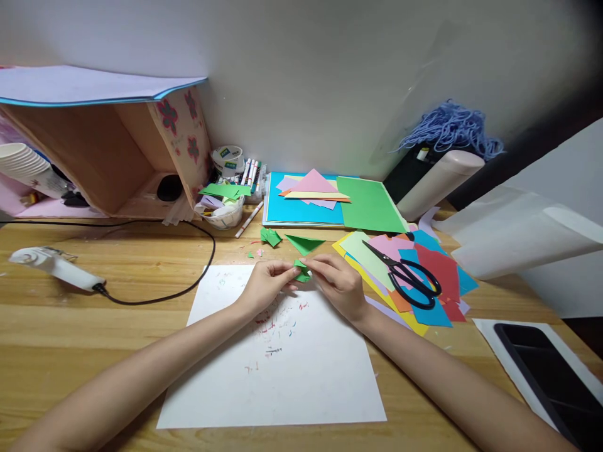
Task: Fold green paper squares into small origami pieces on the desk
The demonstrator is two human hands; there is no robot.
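My left hand [268, 284] and my right hand [336, 282] meet over the far edge of a white sheet [282, 370] on the wooden desk. Both pinch a small folded green paper piece [302, 270] between their fingertips. A green paper triangle [304, 243] and crumpled green scraps [270, 236] lie just beyond the hands.
Black scissors [409, 277] rest on a pile of coloured papers [424, 276] to the right. A glue gun [54, 267] with a black cable lies at left. A blue and green paper stack [372, 207], markers, tape, a cardboard box [108, 157] and a black tablet [546, 370] surround the sheet.
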